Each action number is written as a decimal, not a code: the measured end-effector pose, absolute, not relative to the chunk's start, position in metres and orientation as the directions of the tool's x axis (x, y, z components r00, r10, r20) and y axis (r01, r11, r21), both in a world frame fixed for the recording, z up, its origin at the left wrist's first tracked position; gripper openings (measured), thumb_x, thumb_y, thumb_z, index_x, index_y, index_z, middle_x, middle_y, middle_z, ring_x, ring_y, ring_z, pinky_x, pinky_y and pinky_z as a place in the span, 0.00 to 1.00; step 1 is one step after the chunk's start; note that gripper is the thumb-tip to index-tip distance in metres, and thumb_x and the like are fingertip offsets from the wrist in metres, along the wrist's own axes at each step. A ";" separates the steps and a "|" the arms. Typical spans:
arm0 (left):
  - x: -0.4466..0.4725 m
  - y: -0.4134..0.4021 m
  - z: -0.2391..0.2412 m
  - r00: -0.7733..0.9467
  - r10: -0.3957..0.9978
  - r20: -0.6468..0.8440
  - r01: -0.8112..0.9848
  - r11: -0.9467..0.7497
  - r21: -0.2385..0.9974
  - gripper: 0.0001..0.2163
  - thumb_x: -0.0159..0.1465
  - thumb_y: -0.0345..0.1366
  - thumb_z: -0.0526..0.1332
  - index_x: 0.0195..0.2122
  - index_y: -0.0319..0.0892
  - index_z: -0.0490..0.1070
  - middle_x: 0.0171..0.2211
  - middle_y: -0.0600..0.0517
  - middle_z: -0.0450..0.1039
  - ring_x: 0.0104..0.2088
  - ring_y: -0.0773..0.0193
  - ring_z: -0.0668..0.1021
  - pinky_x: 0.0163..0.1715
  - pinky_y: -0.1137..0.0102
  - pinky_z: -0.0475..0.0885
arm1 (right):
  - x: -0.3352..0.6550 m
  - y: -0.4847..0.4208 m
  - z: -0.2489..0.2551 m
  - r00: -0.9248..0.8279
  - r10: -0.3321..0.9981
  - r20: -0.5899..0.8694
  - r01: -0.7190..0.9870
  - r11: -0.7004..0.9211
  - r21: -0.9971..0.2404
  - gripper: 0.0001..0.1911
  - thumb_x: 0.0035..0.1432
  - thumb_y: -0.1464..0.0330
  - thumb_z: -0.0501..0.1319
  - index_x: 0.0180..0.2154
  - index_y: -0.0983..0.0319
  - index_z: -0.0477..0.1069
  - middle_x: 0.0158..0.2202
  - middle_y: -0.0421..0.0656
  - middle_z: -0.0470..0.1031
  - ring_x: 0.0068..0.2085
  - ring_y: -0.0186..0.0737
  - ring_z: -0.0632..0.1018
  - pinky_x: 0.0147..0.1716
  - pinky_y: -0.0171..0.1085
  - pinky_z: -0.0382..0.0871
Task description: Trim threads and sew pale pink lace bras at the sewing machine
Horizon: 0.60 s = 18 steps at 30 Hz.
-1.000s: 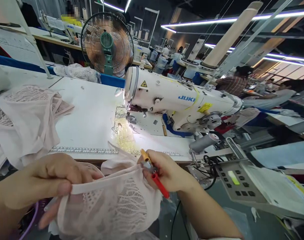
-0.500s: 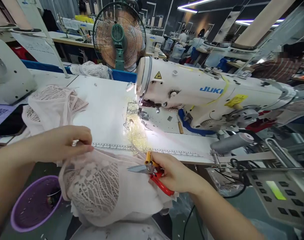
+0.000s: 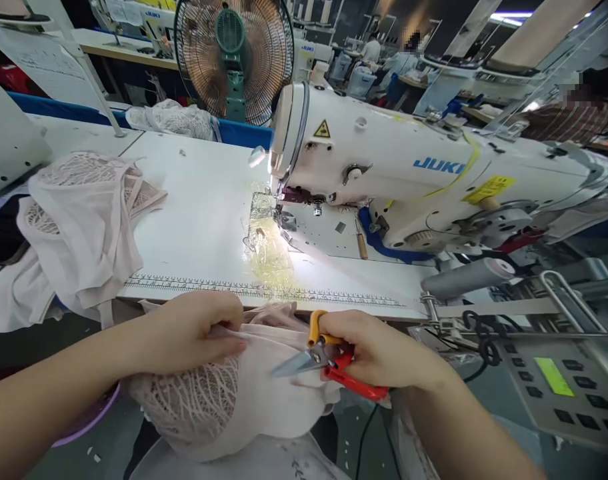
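A pale pink lace garment [image 3: 224,400] lies in my lap below the table's front edge. My left hand [image 3: 194,330] is closed on its upper edge, fingers pinching the fabric. My right hand [image 3: 379,350] grips red-and-orange thread snips [image 3: 329,363], whose blades point left over the garment, a short gap from my left fingers. The white JUKI sewing machine [image 3: 409,173] stands behind my hands, its lamp lighting the needle area [image 3: 279,213].
A heap of pink lace pieces [image 3: 79,227] lies at the table's left. The white table [image 3: 194,220] has a ruler strip [image 3: 264,290] along its front. A fan [image 3: 231,57] stands behind, a control panel [image 3: 559,380] at right, a purple bin [image 3: 89,427] by my left arm. People work in the background.
My left hand has moved right along the garment's edge, closer to the snips. My right hand with the snips has dropped slightly. The camera has tilted down and forward.
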<state>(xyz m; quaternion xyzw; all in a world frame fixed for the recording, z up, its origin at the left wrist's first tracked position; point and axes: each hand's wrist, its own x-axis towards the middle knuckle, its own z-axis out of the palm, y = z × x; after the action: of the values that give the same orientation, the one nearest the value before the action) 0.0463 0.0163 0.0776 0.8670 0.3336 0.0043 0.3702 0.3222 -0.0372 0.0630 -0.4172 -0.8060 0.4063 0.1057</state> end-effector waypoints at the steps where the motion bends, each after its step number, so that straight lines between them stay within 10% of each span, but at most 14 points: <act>1: 0.043 0.016 0.079 0.777 0.579 -0.245 0.563 -0.467 0.682 0.09 0.61 0.40 0.55 0.27 0.42 0.63 0.26 0.54 0.67 0.26 0.66 0.68 0.25 0.73 0.62 | 0.327 -0.038 0.064 -0.646 0.740 -0.189 0.594 0.331 -0.734 0.13 0.39 0.82 0.54 0.23 0.59 0.53 0.25 0.35 0.62 0.24 0.30 0.59 0.21 0.29 0.52; 10: 0.033 0.028 0.081 0.732 0.591 -0.339 0.585 -0.290 0.758 0.10 0.60 0.40 0.57 0.25 0.42 0.64 0.20 0.57 0.63 0.19 0.71 0.63 0.19 0.76 0.58 | 0.321 -0.036 0.066 -0.453 0.891 -0.037 0.533 0.237 -0.812 0.13 0.48 0.78 0.56 0.35 0.58 0.69 0.36 0.40 0.74 0.33 0.39 0.73 0.30 0.34 0.65; 18: 0.030 0.019 0.080 0.720 0.594 -0.359 0.599 -0.272 0.753 0.10 0.62 0.38 0.55 0.26 0.41 0.65 0.27 0.53 0.72 0.26 0.67 0.71 0.24 0.75 0.64 | 0.255 -0.019 0.045 -0.571 0.817 0.083 0.419 0.377 -0.826 0.13 0.39 0.82 0.55 0.25 0.60 0.57 0.30 0.39 0.67 0.28 0.34 0.67 0.25 0.32 0.60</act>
<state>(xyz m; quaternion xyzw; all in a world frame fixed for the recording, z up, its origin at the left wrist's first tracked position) 0.0296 0.0193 0.0796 0.7975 0.3739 -0.0028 0.4735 0.2552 -0.0187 0.0453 -0.3904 -0.7915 0.3989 0.2490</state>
